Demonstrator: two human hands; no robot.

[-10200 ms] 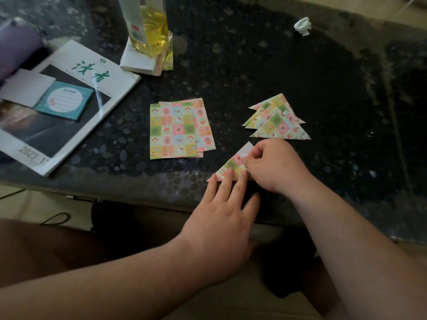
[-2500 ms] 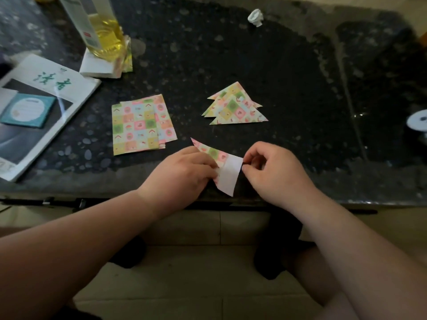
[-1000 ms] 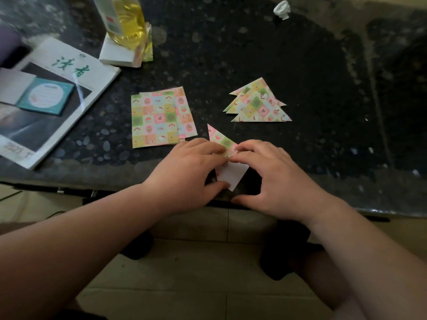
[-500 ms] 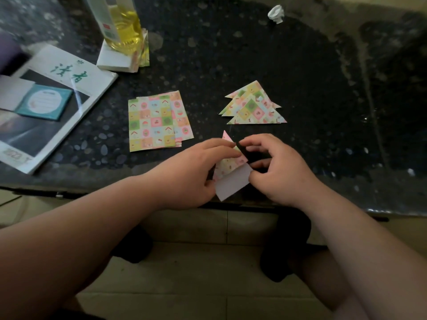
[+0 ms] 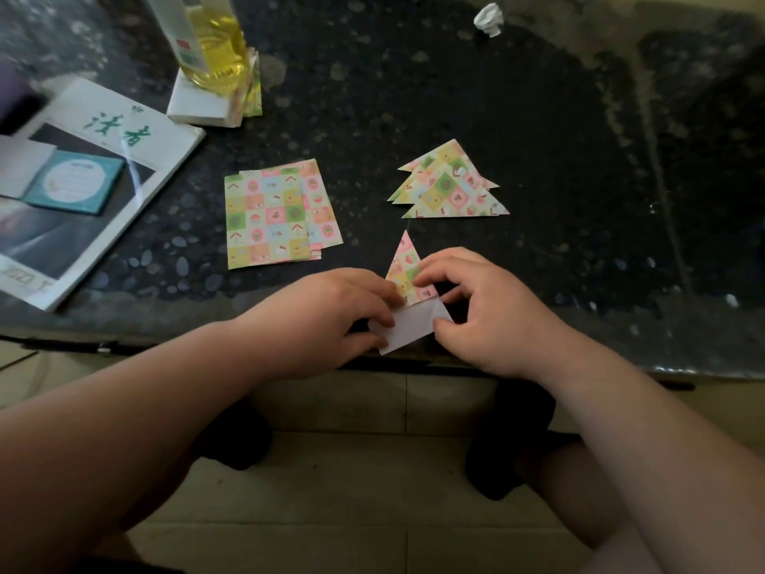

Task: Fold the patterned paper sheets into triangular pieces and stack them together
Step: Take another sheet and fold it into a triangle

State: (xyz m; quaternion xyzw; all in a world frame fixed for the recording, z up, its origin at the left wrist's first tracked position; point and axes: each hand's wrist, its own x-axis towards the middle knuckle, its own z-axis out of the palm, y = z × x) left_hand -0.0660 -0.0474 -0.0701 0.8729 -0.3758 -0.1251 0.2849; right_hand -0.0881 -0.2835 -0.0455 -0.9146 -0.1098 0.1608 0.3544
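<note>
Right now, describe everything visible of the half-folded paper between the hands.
The half-folded paper is thin: a pastel checked triangular flap pointing away from the person, plain white below. It lies at the front edge of the dark table. The left hand pinches its left side; the right hand pinches its right corner.

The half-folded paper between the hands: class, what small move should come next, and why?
Probably fold the white flap over and crease it. The half-folded paper shows a patterned point above but bare white underside below, unlike the finished triangles, which show pattern all over. The left hand and right hand both pinch it at that flap.
</note>
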